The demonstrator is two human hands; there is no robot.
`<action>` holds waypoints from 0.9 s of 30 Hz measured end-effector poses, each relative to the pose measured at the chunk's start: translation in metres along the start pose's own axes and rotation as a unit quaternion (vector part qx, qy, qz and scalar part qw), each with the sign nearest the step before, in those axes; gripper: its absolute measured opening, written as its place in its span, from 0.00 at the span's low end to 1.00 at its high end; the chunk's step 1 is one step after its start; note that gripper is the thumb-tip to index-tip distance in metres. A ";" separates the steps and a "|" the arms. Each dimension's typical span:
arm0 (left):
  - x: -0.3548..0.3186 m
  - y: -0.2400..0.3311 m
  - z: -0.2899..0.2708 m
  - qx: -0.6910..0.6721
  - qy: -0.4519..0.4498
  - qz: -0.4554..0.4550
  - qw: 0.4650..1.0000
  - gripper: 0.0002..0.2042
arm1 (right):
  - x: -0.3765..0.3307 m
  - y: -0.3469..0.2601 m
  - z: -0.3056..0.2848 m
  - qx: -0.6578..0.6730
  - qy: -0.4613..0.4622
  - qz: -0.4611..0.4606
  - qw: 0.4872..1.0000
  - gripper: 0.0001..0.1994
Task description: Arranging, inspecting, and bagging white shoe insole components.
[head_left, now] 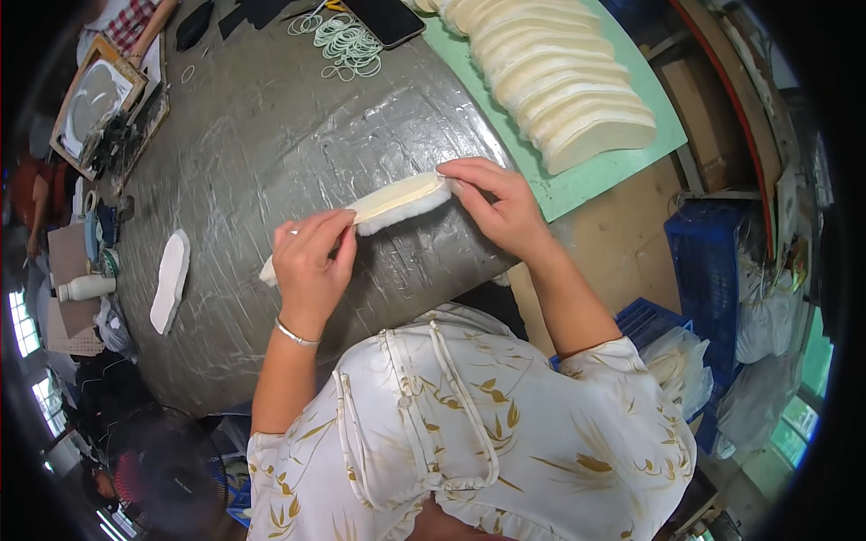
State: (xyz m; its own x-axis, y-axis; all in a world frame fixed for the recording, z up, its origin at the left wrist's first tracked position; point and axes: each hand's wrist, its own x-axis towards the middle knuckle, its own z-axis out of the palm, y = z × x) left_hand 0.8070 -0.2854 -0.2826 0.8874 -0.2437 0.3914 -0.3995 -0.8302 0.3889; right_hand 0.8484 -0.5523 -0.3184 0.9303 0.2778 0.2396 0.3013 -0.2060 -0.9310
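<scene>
Grey table (271, 135): white insole (170, 281), rubber bands (347, 43), phone (383, 18).

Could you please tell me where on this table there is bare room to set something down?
Bare grey table lies between the rubber bands and the hands, and between the single white insole and the left hand. The green mat is crowded with stacked insoles.
</scene>
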 end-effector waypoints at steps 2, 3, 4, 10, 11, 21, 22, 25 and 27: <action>-0.004 0.002 -0.005 0.013 0.016 0.007 1.000 0.08 | -0.003 -0.002 -0.002 0.018 0.010 -0.034 0.999 0.14; -0.007 0.002 -0.006 0.005 0.031 0.008 0.999 0.09 | -0.004 -0.003 -0.004 0.039 0.008 -0.067 0.997 0.14; -0.009 0.002 -0.006 -0.004 0.046 0.008 0.999 0.09 | -0.005 -0.004 -0.005 0.059 0.006 -0.100 0.993 0.15; -0.015 0.007 -0.005 0.020 0.060 0.028 0.998 0.11 | 0.001 -0.025 0.000 -0.042 -0.016 -0.190 0.981 0.21; -0.015 0.009 -0.004 0.021 0.066 0.035 0.997 0.11 | 0.003 -0.023 0.001 -0.056 -0.014 -0.201 0.978 0.19; -0.024 0.004 0.011 0.056 0.138 0.058 0.987 0.13 | -0.022 0.004 0.000 0.104 0.052 -0.026 0.993 0.26; -0.022 0.005 0.014 0.070 0.136 0.062 0.986 0.14 | -0.031 0.010 0.004 0.216 0.079 0.093 0.969 0.30; -0.023 0.009 0.026 0.093 0.120 0.082 0.985 0.15 | -0.039 0.001 0.029 0.288 0.005 0.147 0.946 0.26; -0.034 0.013 0.037 0.096 0.064 0.091 0.989 0.15 | -0.035 -0.003 0.046 0.357 -0.022 0.150 0.922 0.24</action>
State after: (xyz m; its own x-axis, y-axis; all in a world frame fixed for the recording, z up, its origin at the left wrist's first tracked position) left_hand 0.7799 -0.3065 -0.3218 0.7634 -0.3428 0.5475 -0.4884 -0.8610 0.1420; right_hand 0.8056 -0.5178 -0.3365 0.9354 0.3492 -0.0558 -0.1977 0.3853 -0.9013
